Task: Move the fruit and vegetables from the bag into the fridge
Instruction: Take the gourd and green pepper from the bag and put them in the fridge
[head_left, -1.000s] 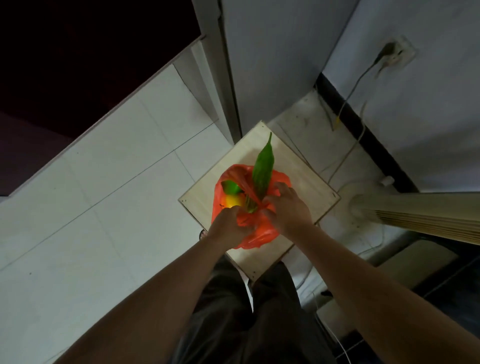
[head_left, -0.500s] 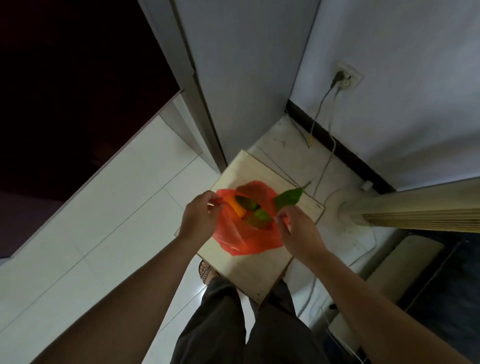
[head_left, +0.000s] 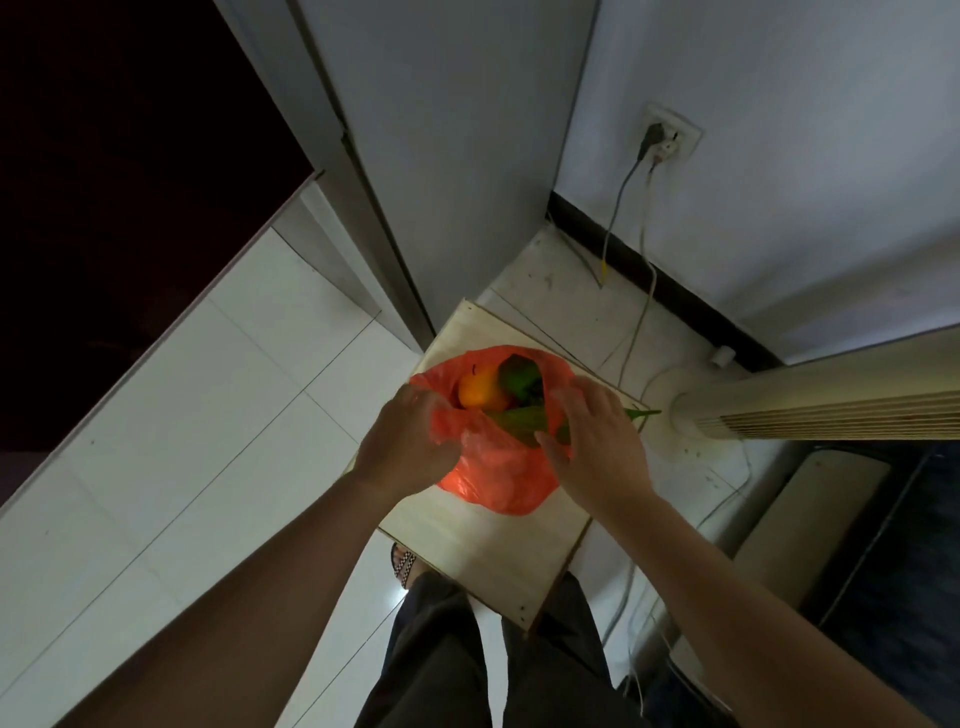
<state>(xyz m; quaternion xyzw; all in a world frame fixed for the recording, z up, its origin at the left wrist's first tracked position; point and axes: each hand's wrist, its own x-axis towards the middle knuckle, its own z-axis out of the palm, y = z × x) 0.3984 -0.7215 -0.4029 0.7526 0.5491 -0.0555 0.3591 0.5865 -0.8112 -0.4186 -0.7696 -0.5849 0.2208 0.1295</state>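
Left hand and right hand hold the bag open on the counter
Head view: each hand grips one side of the rim; orange, pepper and a long pod lie inside, pod tip at the counter's right corner near a fan; open tiled floor left, grey door behind

You stand on white tiled floor, dim light. Ahead of you: pale wall, socket with plug, black skirting. Ribbed cream column at your right.

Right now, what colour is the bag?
The bag is orange-red; the head view shows it best.
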